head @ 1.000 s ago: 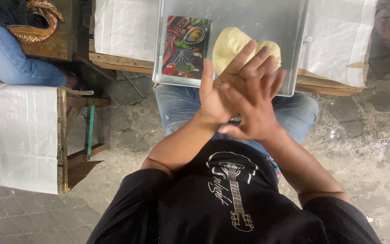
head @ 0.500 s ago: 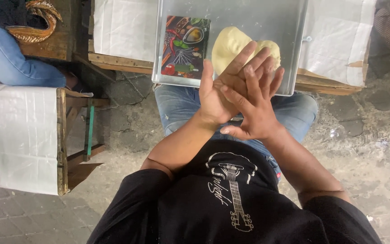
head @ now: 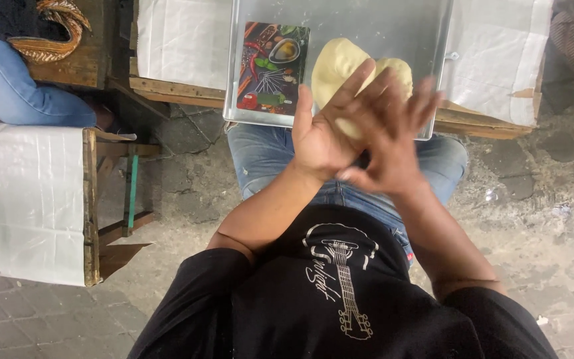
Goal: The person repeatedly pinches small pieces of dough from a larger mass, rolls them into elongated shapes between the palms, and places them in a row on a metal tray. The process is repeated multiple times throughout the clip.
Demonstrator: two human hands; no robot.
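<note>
My left hand (head: 327, 143) and right hand (head: 386, 149) press flat together above my lap, fingers spread, palms touching; neither grip closes on anything I can see. Just beyond them a pale dough lump (head: 340, 63) lies on the metal tray (head: 393, 26), beside a colourful rectangular board (head: 270, 66). The tray rests on a white-covered wooden counter (head: 181, 46).
</note>
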